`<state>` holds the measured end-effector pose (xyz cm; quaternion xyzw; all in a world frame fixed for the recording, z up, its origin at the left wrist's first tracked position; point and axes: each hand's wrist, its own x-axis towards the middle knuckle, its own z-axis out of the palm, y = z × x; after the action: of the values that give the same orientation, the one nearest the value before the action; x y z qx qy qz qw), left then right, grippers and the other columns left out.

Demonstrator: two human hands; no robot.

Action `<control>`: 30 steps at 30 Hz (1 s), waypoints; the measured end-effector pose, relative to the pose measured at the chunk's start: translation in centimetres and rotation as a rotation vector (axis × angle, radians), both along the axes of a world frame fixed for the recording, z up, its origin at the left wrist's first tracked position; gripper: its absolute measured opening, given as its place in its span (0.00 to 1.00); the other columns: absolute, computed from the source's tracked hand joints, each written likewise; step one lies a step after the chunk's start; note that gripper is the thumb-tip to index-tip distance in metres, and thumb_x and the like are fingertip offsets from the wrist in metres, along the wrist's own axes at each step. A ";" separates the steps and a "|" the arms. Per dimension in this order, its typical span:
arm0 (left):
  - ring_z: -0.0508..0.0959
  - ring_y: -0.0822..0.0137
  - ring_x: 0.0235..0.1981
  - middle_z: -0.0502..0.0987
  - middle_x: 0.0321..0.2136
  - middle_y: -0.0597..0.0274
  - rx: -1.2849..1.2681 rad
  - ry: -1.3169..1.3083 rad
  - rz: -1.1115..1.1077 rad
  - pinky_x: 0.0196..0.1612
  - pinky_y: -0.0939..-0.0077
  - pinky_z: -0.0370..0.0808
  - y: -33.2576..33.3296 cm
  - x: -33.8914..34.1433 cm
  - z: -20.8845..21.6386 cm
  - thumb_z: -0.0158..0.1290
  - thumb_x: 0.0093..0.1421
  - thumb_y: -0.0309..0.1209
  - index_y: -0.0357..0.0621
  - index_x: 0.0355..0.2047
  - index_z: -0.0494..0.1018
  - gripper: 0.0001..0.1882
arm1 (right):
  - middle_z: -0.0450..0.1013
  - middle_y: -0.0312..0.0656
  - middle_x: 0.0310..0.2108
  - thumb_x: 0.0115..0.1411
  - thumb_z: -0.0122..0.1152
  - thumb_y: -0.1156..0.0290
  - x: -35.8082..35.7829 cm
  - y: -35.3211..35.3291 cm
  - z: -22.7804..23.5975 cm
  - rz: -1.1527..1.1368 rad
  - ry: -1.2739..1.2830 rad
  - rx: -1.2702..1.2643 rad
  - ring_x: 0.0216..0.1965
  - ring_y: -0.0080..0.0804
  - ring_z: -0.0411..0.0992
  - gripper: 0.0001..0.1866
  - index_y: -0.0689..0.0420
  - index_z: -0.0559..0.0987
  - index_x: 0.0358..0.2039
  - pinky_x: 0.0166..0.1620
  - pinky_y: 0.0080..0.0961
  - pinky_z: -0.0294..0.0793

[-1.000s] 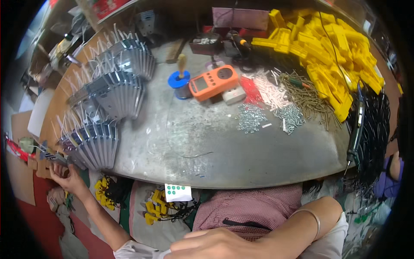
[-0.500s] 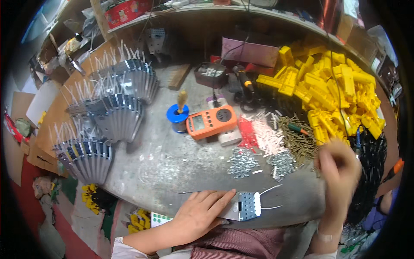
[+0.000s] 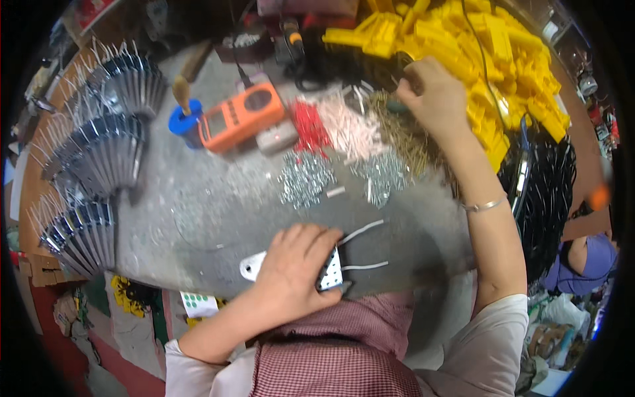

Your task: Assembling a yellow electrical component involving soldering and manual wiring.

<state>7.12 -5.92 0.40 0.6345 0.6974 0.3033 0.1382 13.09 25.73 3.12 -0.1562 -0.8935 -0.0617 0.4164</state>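
My left hand lies over a perforated metal plate at the table's near edge, its fingers wrapped across the middle. The plate's rounded end with a hole sticks out to the left, and two white wires come out on the right. My right hand is raised over the far side of a heap of brass-coloured pins, with curled fingers and a gap between thumb and forefinger. Just below its fingertips is a green handle, partly covered by the hand.
Heaps of small silver parts, red pieces and pale pink sticks lie mid-table. An orange meter and blue spool stand left of them. Fanned metal plates line the left; yellow plastic parts fill the far right.
My right hand has moved away from me, from the near side of the brass pins to beside the green handle. My left hand now covers more of the plate. The whole view has shifted.
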 end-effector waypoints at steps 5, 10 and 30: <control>0.70 0.52 0.42 0.70 0.38 0.55 -0.060 -0.069 -0.060 0.47 0.62 0.67 0.5 -0.6 1.6 0.60 0.33 0.31 0.41 0.44 0.69 0.32 | 0.74 0.42 0.25 0.49 0.63 0.78 7.1 -8.9 -0.4 0.259 -0.129 -0.516 0.23 0.26 0.73 0.07 0.63 0.79 0.30 0.28 0.21 0.73; 0.71 0.52 0.42 0.71 0.37 0.55 -0.031 -0.145 0.010 0.47 0.62 0.67 0.3 0.7 2.3 0.60 0.34 0.31 0.41 0.40 0.70 0.28 | 0.77 0.42 0.28 0.51 0.63 0.77 12.3 -14.2 -2.7 0.205 -0.126 -1.177 0.27 0.24 0.75 0.08 0.63 0.79 0.34 0.31 0.19 0.75; 0.66 0.49 0.55 0.67 0.53 0.51 -0.062 -0.036 -0.059 0.56 0.57 0.59 1.0 2.0 1.7 0.65 0.35 0.28 0.41 0.61 0.57 0.49 | 0.74 0.42 0.31 0.57 0.60 0.69 12.2 -22.2 -3.8 0.255 -0.189 -0.852 0.29 0.39 0.75 0.14 0.57 0.74 0.43 0.31 0.32 0.76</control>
<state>9.17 -4.97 2.06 0.6446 0.6850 0.2887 0.1790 25.26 3.49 -0.70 -0.1960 -0.8854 0.3491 0.2361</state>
